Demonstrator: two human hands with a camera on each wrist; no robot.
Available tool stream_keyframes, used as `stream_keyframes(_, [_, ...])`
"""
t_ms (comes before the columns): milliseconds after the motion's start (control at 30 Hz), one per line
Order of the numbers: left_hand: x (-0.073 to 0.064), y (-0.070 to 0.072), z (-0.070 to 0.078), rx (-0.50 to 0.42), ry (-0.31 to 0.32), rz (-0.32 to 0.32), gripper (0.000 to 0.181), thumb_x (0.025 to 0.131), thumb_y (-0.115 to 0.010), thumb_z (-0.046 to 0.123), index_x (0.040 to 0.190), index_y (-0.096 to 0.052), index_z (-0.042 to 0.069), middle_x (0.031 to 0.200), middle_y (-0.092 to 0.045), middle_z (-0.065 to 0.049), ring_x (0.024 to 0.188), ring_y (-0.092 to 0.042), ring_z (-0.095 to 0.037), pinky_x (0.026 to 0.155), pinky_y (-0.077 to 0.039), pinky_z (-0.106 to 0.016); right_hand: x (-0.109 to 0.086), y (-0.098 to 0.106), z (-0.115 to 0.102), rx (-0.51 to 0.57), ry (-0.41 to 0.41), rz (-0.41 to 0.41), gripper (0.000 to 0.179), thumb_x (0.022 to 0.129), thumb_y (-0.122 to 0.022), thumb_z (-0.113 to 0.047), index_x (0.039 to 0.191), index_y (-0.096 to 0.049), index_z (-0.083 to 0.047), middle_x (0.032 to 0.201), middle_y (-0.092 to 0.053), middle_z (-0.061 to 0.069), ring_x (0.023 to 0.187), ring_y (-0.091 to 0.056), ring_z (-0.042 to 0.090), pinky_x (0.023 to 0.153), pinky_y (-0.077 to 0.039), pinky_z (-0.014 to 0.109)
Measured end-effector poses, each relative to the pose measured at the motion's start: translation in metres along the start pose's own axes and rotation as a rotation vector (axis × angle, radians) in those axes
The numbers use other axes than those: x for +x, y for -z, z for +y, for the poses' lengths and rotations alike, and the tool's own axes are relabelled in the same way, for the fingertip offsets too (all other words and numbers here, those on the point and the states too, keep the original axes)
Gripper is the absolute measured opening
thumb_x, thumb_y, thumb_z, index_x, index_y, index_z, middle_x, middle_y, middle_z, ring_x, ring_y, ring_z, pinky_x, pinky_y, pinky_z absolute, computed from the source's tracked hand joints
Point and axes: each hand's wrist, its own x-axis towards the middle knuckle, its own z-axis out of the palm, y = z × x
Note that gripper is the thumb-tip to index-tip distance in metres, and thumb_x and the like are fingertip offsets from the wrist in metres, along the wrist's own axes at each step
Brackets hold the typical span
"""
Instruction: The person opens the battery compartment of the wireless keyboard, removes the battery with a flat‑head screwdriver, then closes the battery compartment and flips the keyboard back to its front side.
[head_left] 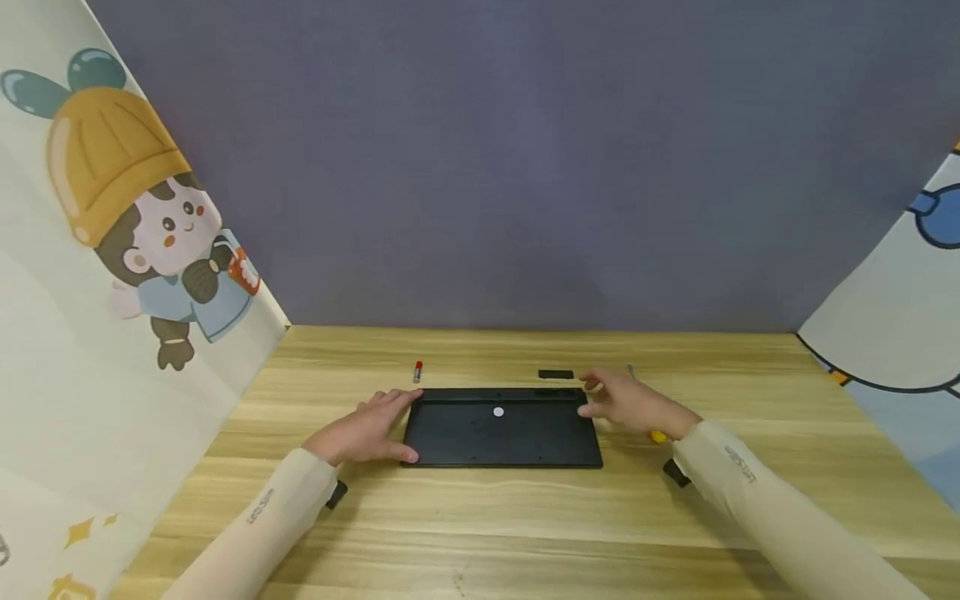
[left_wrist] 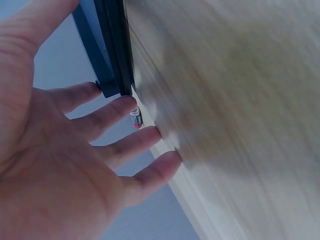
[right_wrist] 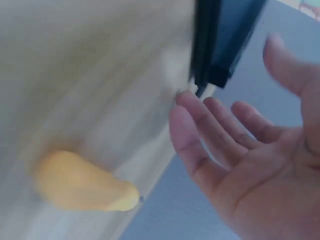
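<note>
A battery (head_left: 417, 372) and a small black strip (head_left: 556, 374) lie beyond the keyboard (head_left: 502, 437); a yellow-handled screwdriver (head_left: 658, 437) sits right, partly hidden by the right hand (head_left: 633, 403). The bench (head_left: 465, 525) extends well past the keyboard's near edge. Left hand (head_left: 367, 429): fingers spread, touching its left end. Right: fingers parted, holding nothing, at its right edge, contact unclear.
</note>
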Motion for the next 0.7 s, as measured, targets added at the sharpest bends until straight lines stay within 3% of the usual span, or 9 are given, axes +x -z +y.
stream_keyframes(233, [0.002,-0.001,0.001,-0.010,0.020,-0.010,0.100,0.075,-0.075,0.051,0.152,-0.022,0.015,0.150,-0.028,-0.015,0.136,-0.019,-0.041,0.103,-0.019,-0.063,0.040,0.012,0.006,-0.044,0.035,0.101,0.033,0.095,-0.058,-0.009,0.124,-0.056,0.005,0.116,-0.059,0.019,0.101,-0.058,0.032,0.081,-0.049,0.044])
stream_keyframes(467, [0.003,-0.004,0.001,-0.007,0.012,0.002,0.099,0.074,-0.075,0.050,0.151,-0.023,0.016,0.151,-0.027,-0.011,0.136,-0.020,-0.041,0.102,-0.020,-0.063,0.066,0.008,0.011,-0.022,-0.027,0.070,0.023,0.087,-0.067,-0.005,0.109,-0.068,0.002,0.103,-0.066,0.012,0.092,-0.061,0.027,0.076,-0.051,0.039])
stream_keyframes(700, [0.003,-0.003,0.000,0.004,0.033,0.014,0.100,0.072,-0.076,0.052,0.151,-0.025,0.018,0.150,-0.029,-0.008,0.136,-0.023,-0.038,0.102,-0.022,-0.062,0.080,0.001,0.013,-0.049,0.020,0.125,0.007,0.084,-0.070,-0.002,0.091,-0.069,-0.001,0.086,-0.066,0.005,0.077,-0.059,0.018,0.068,-0.049,0.033])
